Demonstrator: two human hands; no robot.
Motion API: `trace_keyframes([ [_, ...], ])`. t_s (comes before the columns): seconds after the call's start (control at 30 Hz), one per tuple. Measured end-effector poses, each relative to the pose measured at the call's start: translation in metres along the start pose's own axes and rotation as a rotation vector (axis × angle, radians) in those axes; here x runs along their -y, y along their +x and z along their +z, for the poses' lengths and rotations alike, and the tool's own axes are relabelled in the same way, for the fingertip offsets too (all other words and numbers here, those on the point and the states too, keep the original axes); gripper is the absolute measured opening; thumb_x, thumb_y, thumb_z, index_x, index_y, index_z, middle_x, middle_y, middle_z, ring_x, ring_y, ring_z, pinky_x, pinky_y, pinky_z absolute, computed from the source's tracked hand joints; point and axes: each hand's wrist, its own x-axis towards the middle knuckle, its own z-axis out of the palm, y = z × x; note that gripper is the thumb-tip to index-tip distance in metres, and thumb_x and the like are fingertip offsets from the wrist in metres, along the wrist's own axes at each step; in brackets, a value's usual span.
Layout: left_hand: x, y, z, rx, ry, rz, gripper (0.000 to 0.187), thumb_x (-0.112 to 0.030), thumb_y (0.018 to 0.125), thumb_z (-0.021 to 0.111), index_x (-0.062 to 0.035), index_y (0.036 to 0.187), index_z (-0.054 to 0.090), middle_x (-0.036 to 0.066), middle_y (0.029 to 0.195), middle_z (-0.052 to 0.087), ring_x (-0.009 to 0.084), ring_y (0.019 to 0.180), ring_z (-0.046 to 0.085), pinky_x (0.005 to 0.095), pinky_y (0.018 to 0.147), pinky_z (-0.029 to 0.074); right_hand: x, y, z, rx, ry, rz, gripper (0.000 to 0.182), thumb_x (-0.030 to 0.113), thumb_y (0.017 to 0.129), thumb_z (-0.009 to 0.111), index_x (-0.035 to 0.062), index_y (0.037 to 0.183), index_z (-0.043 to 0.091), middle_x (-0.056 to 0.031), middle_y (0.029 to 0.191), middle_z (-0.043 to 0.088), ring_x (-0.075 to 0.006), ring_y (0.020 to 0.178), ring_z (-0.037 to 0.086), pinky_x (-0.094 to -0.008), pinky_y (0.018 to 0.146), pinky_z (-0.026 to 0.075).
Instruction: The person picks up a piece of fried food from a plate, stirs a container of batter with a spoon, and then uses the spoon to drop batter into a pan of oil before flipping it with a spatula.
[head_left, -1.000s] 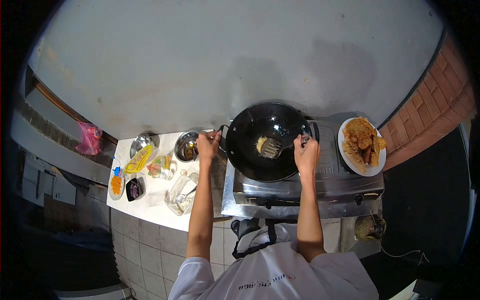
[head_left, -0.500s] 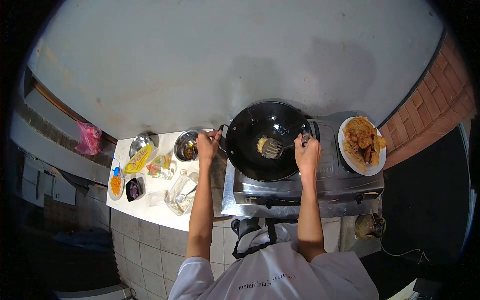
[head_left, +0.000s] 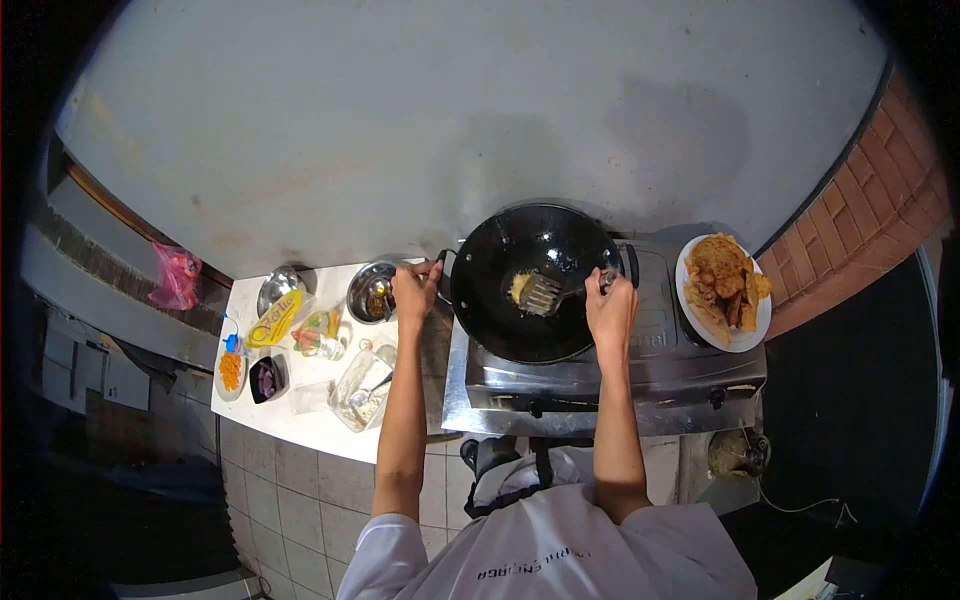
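Note:
A black wok [head_left: 540, 335] sits on the steel gas stove [head_left: 640, 410]. My left hand [head_left: 412, 292] is closed on the wok's left handle [head_left: 446, 270]. In my right hand [head_left: 611, 315] is a slotted spatula [head_left: 541, 295], gripped by its handle. Its metal blade rests low in the wok, against a small yellowish piece of food [head_left: 519, 286]. The wok's inside looks shiny, and its right handle is partly behind my right hand.
Right of the wok, a white plate [head_left: 752, 338] holds fried food [head_left: 722, 270]. On the white table [head_left: 330, 425] at left are metal bowls [head_left: 362, 276], a yellow packet [head_left: 274, 320], a plastic container [head_left: 352, 412], a dark bowl [head_left: 267, 395] and a dish of orange bits [head_left: 230, 372].
The spatula blade has shifted slightly left and up in the wok, with my right hand moving a little the same way. My left hand stays on the wok handle.

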Motion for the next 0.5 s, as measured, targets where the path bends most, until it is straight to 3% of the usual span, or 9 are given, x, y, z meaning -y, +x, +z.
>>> trace_keyframes([
  [0.5,0.001,0.000,0.001,0.020,-0.013,-0.050,0.025,-0.023,0.077,0.072,-0.0014,0.091,0.072,0.021,0.084,0.068,0.0316,0.080,0.068,0.0356,0.076,0.051,0.001,0.003,-0.011,0.022,-0.018,0.010,0.030,0.017,0.087,0.058,-0.0045,0.066,0.055,-0.0230,0.062,0.055,-0.0440,0.064,0.056,-0.0455,0.057,0.042],
])
